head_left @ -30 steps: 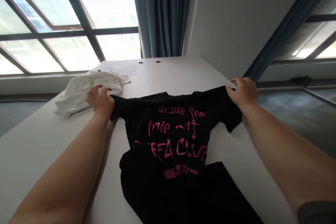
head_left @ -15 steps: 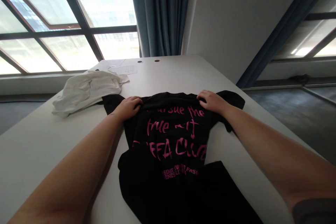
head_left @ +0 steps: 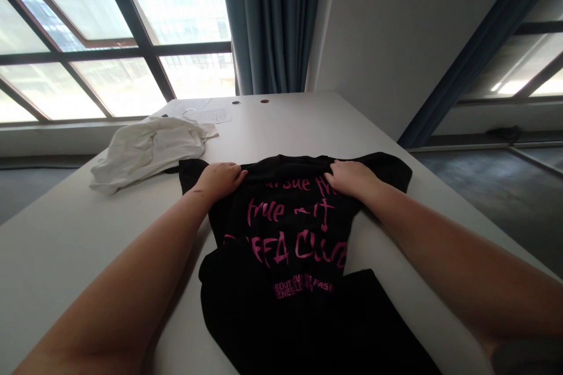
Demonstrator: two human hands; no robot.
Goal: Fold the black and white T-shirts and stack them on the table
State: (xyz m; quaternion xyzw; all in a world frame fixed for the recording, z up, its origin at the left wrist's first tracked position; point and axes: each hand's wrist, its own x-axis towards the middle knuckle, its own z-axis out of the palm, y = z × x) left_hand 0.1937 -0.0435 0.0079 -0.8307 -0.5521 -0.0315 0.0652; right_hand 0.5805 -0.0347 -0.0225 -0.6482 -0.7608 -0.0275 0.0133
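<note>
A black garment (head_left: 285, 228) with pink lettering lies spread on the white table (head_left: 118, 234), its far edge bunched into a fold. At the left part of that far edge, my left hand (head_left: 222, 179) is closed on the black cloth. My right hand (head_left: 349, 177) grips the same edge farther right, its fingers curled into the fabric and covering part of the top line of letters. Sleeves stick out beyond both hands. The lower part of the garment, near the bottom of the view, is plain black and folded over in places.
A crumpled white cloth (head_left: 152, 152) lies on the table at the left, touching or close to the left black sleeve. Behind it are papers (head_left: 209, 114). Two round holes sit near the far edge, before a blue curtain (head_left: 272, 23).
Both hands have shifted slightly inward along the garment's far edge and their fingers have closed more tightly on the cloth. The left sleeve has moved a little to the right.
</note>
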